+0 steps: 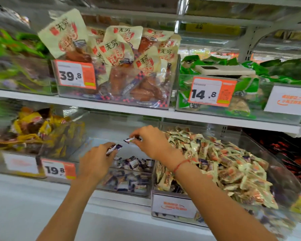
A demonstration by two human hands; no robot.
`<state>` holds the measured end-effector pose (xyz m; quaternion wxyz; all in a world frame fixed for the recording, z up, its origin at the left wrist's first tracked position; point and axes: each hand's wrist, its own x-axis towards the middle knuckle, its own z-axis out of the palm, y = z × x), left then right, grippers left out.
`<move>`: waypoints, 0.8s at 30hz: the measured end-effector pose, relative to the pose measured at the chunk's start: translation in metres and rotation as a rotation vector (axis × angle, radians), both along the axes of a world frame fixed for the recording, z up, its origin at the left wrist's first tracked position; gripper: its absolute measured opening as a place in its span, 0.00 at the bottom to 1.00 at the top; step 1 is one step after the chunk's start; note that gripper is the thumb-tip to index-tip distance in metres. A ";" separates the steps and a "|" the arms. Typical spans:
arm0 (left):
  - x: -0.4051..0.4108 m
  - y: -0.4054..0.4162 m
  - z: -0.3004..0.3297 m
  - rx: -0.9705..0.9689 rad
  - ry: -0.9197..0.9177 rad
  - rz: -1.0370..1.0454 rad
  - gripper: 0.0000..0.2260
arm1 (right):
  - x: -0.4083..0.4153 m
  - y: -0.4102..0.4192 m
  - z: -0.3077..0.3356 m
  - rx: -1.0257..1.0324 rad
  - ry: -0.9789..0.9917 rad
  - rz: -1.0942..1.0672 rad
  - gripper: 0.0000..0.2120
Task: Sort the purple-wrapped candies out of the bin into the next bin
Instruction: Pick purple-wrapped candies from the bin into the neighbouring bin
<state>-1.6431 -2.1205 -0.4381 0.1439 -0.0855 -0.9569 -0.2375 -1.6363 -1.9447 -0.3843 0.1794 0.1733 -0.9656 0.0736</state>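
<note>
1. Purple candies (132,163) already sit in my left bin (125,192); a few stay in the cream pile (215,164).
2. Left hand (96,160) and right hand (151,141) each pinch one above it.

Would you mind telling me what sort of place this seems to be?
Most likely a snack shop's bulk aisle: white shelves carry clear bins of wrapped snacks, with orange price tags reading 39.8, 14.8 and 19.8 on the fronts.
</note>
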 end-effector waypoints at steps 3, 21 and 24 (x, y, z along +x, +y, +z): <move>0.000 -0.004 -0.007 0.047 -0.085 -0.092 0.21 | -0.008 -0.001 -0.009 0.067 -0.111 -0.046 0.12; 0.070 0.150 0.026 0.061 0.091 -0.596 0.11 | 0.177 0.191 -0.039 -0.331 -0.007 -0.416 0.17; 0.050 0.185 0.015 -0.046 0.045 -0.637 0.13 | 0.174 0.187 -0.054 -0.198 -0.064 -0.413 0.23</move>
